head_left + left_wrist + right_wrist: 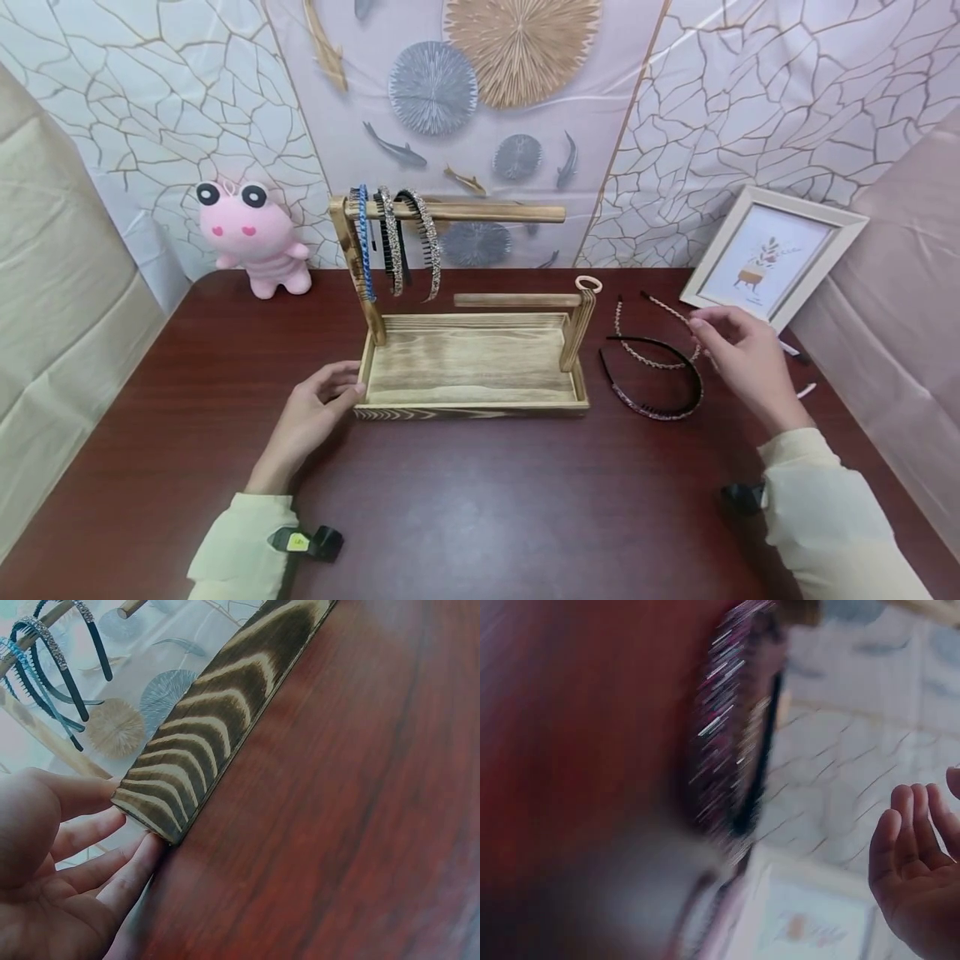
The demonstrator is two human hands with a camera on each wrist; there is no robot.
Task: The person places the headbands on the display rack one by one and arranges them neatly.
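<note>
My left hand (318, 408) holds the left end of a wooden headband stand (472, 411), thumb at the front corner and fingers along the side. From its upper bar hang a blue headband (363, 242) and two sparkly headbands with black teeth. A lower bar (517, 300) juts from the right post. On the table to the right lie a dark glittery headband (637, 407) and a braided beige headband (633, 354), partly overlapping. Near the beige one's right side is my right hand (742, 358); the right wrist view shows the fingers (904, 840) together with nothing between them and the thumb.
A pink plush toy (251, 242) sits at the back left. At the back right a white picture frame (847, 221) leans by the wall. Part of a white item (806, 390) shows behind the right hand. A pale ring (588, 284) tops the stand's right post.
</note>
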